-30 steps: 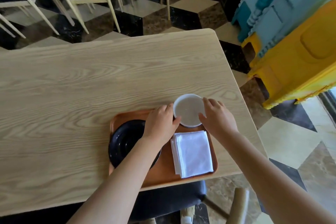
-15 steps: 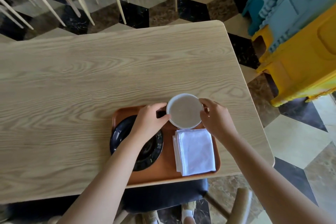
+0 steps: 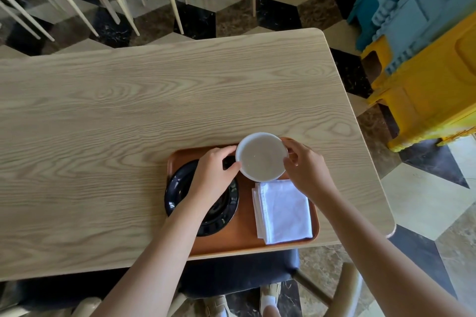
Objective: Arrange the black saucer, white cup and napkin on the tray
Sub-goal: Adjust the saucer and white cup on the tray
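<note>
Closest to the person, under the left forearm, the black saucer (image 3: 180, 189) sits on the orange tray (image 3: 239, 240), partly hidden by the arm. Just below the right hand, the folded white napkin (image 3: 282, 212) lies flat on the tray's right side, its far edge almost under the cup.

Then the hands. The left hand (image 3: 215, 171) has its thumb and fingertips curled against the left wall of the white cup (image 3: 261, 157), and the right hand (image 3: 306, 170) pinches the rim on the opposite side. So both are closed on the cup, which sits between them at the tray's far right corner. I can't tell if it's lifted or resting on the tray.

What I'd worry about: the cup is right at the tray's far rim, so setting it down half on the lip could tip it. If it goes onto the saucer, the left forearm is already over that plate and could nudge it, and the saucer's edge looks close to the tray's left rim. Dragging the cup toward the body could also catch the napkin's corner and rumple it.

Beyond the hands, the wooden table (image 3: 154, 100) is bare.
</note>
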`<state>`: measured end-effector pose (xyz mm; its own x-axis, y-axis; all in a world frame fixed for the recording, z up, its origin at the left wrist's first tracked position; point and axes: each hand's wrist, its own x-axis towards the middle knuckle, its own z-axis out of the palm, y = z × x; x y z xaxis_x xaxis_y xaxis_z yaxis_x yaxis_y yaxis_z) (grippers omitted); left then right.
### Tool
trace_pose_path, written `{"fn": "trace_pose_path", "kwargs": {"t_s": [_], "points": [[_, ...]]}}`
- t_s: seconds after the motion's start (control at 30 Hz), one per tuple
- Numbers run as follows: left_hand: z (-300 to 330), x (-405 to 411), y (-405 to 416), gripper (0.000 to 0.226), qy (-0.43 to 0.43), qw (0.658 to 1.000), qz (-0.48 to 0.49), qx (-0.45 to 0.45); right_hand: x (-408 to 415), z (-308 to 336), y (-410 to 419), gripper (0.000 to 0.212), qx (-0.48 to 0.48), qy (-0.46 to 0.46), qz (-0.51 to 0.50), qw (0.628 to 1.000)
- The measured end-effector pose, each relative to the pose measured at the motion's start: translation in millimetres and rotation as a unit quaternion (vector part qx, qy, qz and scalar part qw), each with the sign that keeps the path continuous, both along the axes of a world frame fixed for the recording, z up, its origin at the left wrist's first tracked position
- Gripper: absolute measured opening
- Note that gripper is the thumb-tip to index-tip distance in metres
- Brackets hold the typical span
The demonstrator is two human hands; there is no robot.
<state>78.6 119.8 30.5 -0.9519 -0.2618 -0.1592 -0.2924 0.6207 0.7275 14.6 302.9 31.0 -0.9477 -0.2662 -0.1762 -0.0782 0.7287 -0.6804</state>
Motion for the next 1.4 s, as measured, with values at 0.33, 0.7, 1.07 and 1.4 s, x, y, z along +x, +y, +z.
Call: {"fn": "trace_pose_path", "kwargs": {"t_s": [0.33,0.7,1.07,1.4], "points": [[-2,6,11,0.041,0.015,1.0,0.026,-0.004,-4,-5,6,0.04,0.013,0.013,0.0,1.0],[-12,58,49,0.033,0.204,0.971,-0.035,-0.118,49,-6,41,0.037,0.103,0.169,0.052,0.979],[-55,83,90,0.055,0.052,0.924,-0.246,-0.289,89,-52,68,0.059,0.288,0.12,0.218,0.925],[-51,98,75,0.06,0.033,0.924,-0.234,-0.301,102,-45,49,0.056,0.277,0.113,0.222,0.928]]}}
